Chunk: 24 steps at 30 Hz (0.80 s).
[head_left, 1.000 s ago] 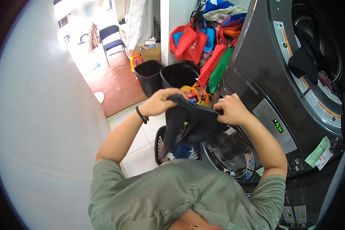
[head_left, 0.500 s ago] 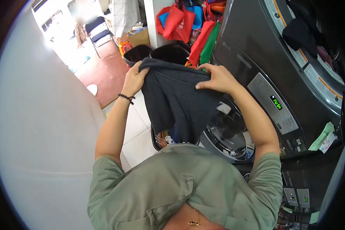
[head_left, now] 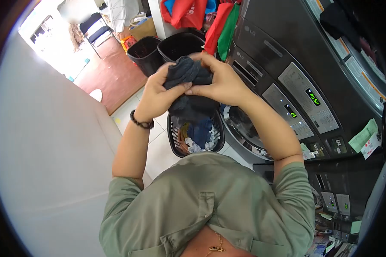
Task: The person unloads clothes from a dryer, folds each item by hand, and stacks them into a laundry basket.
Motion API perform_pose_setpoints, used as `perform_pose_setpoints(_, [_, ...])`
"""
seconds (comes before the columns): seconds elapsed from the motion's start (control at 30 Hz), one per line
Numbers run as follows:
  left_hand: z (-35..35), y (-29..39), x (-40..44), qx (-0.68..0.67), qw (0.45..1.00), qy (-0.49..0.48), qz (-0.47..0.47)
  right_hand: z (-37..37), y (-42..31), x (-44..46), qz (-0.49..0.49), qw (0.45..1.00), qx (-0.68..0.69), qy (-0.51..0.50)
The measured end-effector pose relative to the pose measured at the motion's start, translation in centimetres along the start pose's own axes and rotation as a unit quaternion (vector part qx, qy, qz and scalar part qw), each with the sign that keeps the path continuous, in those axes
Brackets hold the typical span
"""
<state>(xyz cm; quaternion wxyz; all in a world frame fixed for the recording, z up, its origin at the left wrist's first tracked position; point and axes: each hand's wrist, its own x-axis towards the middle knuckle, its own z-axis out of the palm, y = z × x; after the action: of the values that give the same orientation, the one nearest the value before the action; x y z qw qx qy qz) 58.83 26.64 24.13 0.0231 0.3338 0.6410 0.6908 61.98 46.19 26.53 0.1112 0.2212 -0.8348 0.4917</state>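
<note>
And here we are, both arms out in front, with the dark garment up in the air between two busy hands! The left hand has it pinched, thumb laid across the front and fingers curled behind the cloth. The right hand matches it from the other side, thumb pointing inward, fingers wrapped over the top. Those thumb tips are practically meeting in the middle! The upper part of the cloth is bunched in a thick roll, and the rest hangs below the hands in a loose, slightly blurred drape.

Straight under it, on the tiled floor, sits the laundry basket, black with slotted sides, holding a mixed load of blue, white, mustard and orange-brown pieces. Just beside that, a round washer door in the lower machine. Over on the right, a control panel glows green with the word PUSH, and a black cloth lies over the rim of the upper drum.

Look beyond the hands: two black bins standing side by side, a red bag and a green bag hanging nearby, and a folding chair over on the reddish floor by the bright doorway. A dark beaded bracelet rings the left wrist.
</note>
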Motion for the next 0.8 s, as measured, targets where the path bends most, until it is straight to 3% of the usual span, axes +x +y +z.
perform_pose_setpoints(0.03, [-0.1, 0.2, -0.2, 0.001, 1.000, -0.009, 0.013, 0.0, -0.7, 0.0, 0.049, 0.994, 0.084, -0.040])
perform_pose_setpoints(0.07, [-0.1, -0.7, -0.2, -0.132, 0.988, -0.003, 0.077, -0.5, -1.6, 0.4, 0.014, 0.996, 0.088, -0.012])
perform_pose_setpoints(0.1, [-0.3, -3.2, -1.0, -0.345, 0.935, -0.062, 0.058, -1.0, -2.7, 0.9, -0.019, 0.995, 0.092, 0.016])
perform_pose_setpoints(0.13, [-0.6, -6.5, -2.2, -0.540, 0.833, -0.116, 0.036, -1.2, -3.0, 1.4, -0.052, 0.993, 0.095, 0.045])
perform_pose_setpoints(0.17, [-0.6, -10.1, -4.4, -0.393, 0.907, -0.128, -0.076, -1.3, -2.2, 2.8, -0.062, 0.986, 0.111, 0.112])
perform_pose_setpoints(0.2, [-0.6, -13.8, -6.7, -0.200, 0.945, -0.182, -0.184, -2.1, -1.9, 3.6, 0.023, 0.979, 0.159, 0.122])
perform_pose_setpoints(0.23, [-0.6, -17.3, -8.9, -0.045, 0.927, -0.259, -0.269, -2.6, 0.9, 4.8, 0.017, 0.984, 0.080, 0.156])
perform_pose_setpoints(0.27, [0.7, -15.2, -10.4, -0.050, 0.904, -0.292, -0.308, -2.3, 4.7, 5.1, 0.011, 0.982, 0.000, 0.187])
perform_pose_setpoints(0.33, [3.4, -11.0, -13.1, -0.051, 0.851, -0.357, -0.382, -1.0, 9.7, 1.5, 0.105, 0.966, -0.232, 0.036])
perform_pose_setpoints(0.4, [3.2, -8.0, -12.8, -0.024, 0.802, -0.323, -0.503, 0.9, 11.7, -3.5, 0.221, 0.901, -0.330, -0.174])
perform_pose_setpoints(0.43, [2.7, -8.3, -12.4, -0.026, 0.799, -0.286, -0.529, 1.7, 13.5, -5.8, 0.242, 0.903, -0.292, -0.201])
perform_pose_setpoints(0.47, [2.3, -9.2, -11.8, -0.028, 0.798, -0.251, -0.547, 1.4, 13.5, -7.3, 0.261, 0.906, -0.223, -0.247])
perform_pose_setpoints(0.53, [1.4, -16.4, -12.8, -0.110, 0.868, -0.134, -0.466, -0.7, 10.5, -8.2, 0.276, 0.906, -0.184, -0.263])
perform_pose_setpoints(0.6, [0.5, -22.1, -12.5, -0.067, 0.882, -0.100, -0.455, -3.9, 7.8, -8.4, 0.187, 0.927, -0.273, -0.179])
perform_pose_setpoints(0.63, [1.0, -22.9, -12.0, -0.122, 0.882, -0.046, -0.453, -6.1, 5.1, -8.0, 0.141, 0.919, -0.344, -0.129])
perform_pose_setpoints(0.8, [1.7, -21.2, -9.3, -0.155, 0.906, -0.073, -0.388, -18.1, -8.2, -5.7, -0.053, 0.783, -0.607, 0.126])
